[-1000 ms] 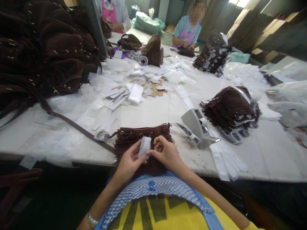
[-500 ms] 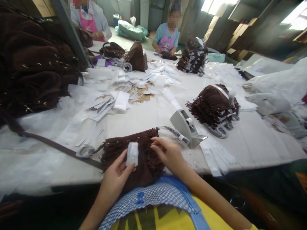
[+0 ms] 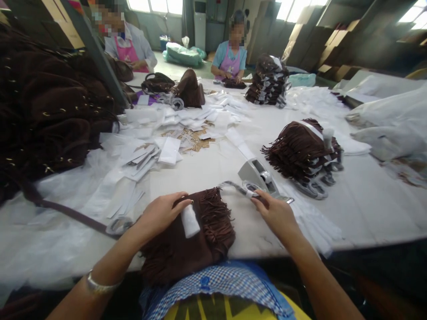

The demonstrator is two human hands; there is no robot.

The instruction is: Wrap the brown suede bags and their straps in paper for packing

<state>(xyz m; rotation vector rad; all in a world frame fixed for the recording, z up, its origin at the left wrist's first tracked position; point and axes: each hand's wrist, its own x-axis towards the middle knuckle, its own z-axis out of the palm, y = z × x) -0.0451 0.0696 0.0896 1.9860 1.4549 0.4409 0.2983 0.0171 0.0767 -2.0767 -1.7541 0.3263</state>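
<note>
A dark brown fringed bag [image 3: 207,231] lies at the table's near edge, against my apron. My left hand [image 3: 163,215] pinches the bag's upper edge, fingers over the top and thumb in front. Just below that thumb, a small white wrapped packet [image 3: 190,222] rests on the bag's front. To the right, my right hand [image 3: 275,215] has its fingers closed on the bag's plastic-wrapped strap [image 3: 248,187], beside a grey tape dispenser [image 3: 258,173]. Another wrapped strap end [image 3: 119,225] lies left of the bag, partly behind my left forearm.
Fringed bags [image 3: 300,149] are stacked at right, with a taller stack [image 3: 268,82] behind. Brown bags [image 3: 50,106] are heaped at left. White paper pieces [image 3: 170,150] and brown tags [image 3: 196,138] cover mid-table. Two people [image 3: 230,60] work across the table.
My left hand has moved up from the white packet to the bag's top edge, leaving the packet lying on the bag. My right hand has moved right, from the fringe to the wrapped strap.
</note>
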